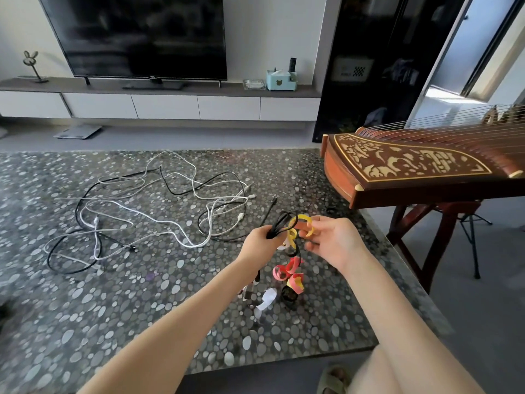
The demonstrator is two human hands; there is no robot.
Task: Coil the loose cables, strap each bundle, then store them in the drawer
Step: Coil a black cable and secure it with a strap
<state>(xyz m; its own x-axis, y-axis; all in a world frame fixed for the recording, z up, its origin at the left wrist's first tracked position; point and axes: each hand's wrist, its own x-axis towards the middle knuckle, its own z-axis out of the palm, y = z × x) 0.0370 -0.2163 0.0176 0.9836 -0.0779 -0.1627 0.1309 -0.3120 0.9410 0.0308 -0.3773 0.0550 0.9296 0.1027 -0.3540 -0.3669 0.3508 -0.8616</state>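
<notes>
My left hand grips a coiled black cable above the pebble-patterned table. My right hand pinches a yellow strap that curls around the black coil. Loose white and black cables lie tangled across the table's left and middle. Under my hands sit spare straps: red and pink ones, a white one and a black roll.
A wooden zither on a stand juts over the table's right edge. Behind the table stands a white TV cabinet with drawers under a television. A bathroom scale lies on the floor.
</notes>
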